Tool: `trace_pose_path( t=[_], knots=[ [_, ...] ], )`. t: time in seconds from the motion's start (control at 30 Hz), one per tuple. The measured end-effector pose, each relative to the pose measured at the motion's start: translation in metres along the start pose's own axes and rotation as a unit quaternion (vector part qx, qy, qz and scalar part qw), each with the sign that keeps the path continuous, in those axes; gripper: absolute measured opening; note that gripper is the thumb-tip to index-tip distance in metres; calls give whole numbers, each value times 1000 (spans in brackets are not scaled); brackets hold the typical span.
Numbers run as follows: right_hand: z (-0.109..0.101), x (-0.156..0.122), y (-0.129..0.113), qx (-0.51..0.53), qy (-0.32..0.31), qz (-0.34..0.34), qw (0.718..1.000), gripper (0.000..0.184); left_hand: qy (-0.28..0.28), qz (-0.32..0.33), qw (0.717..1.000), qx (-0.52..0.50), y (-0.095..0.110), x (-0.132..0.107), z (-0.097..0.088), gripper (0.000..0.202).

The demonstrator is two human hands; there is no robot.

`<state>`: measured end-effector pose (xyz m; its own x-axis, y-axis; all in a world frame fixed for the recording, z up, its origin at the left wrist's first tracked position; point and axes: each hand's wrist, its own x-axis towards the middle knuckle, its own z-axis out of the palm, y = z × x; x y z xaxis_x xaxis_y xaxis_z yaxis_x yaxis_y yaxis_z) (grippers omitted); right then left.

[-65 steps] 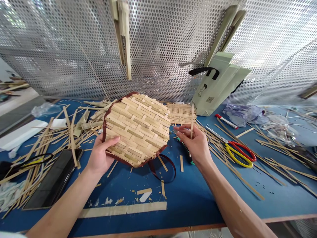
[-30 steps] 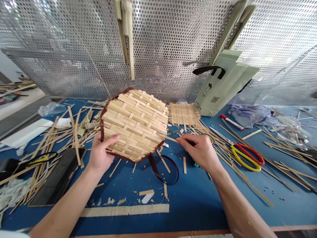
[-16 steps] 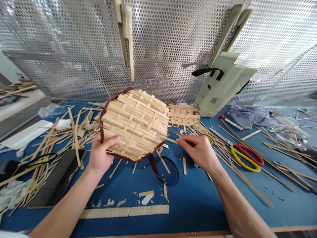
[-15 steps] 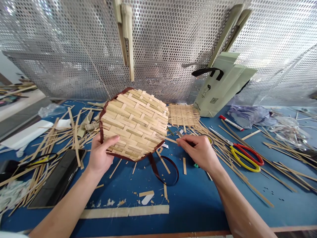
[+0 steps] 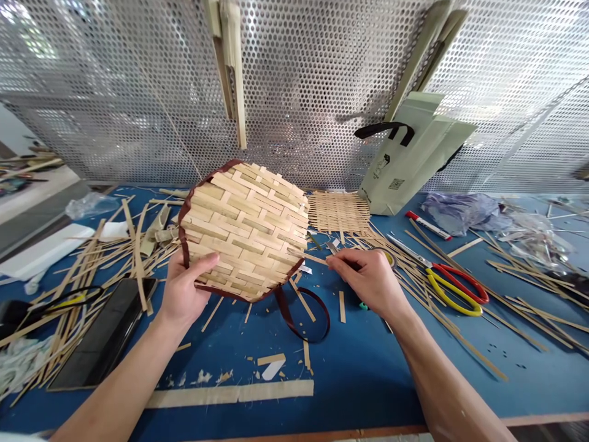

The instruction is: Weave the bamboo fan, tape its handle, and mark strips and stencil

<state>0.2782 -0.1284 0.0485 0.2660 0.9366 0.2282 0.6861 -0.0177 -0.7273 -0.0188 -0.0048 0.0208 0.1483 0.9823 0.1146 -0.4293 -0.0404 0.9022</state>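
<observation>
On the head feed I logged the left hand (image 5: 184, 290) pinching the brown-edged woven bamboo panel (image 5: 246, 233) above the table (image 5: 363, 380), the right hand (image 5: 368, 276) pinching a thin bamboo strip (image 5: 315, 258) across its right edge.

Left hand (image 5: 185, 291) mid-grip, right fingers (image 5: 339, 264) in a pinch.

Held up over the middle of the table (image 5: 359, 380), the woven panel (image 5: 243, 230) has the left hand (image 5: 184, 285) at its near left edge; a splint (image 5: 315, 258) runs from its right side to the right hand (image 5: 368, 276). Beyond lies a mat (image 5: 338, 212), a bag (image 5: 407, 156) standing just right of it. Scissors (image 5: 453, 285) lie to the right, a marker (image 5: 427, 225) farther back, a phone (image 5: 103, 337) over on the left.
</observation>
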Motion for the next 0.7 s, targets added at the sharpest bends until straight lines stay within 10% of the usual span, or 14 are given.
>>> trace_pose_path(
  t=[0.7],
  knots=[
    [2,0,1,22,-27,21,999,42,-17,-13,997,70,1,-3,-3,56]
  ],
)
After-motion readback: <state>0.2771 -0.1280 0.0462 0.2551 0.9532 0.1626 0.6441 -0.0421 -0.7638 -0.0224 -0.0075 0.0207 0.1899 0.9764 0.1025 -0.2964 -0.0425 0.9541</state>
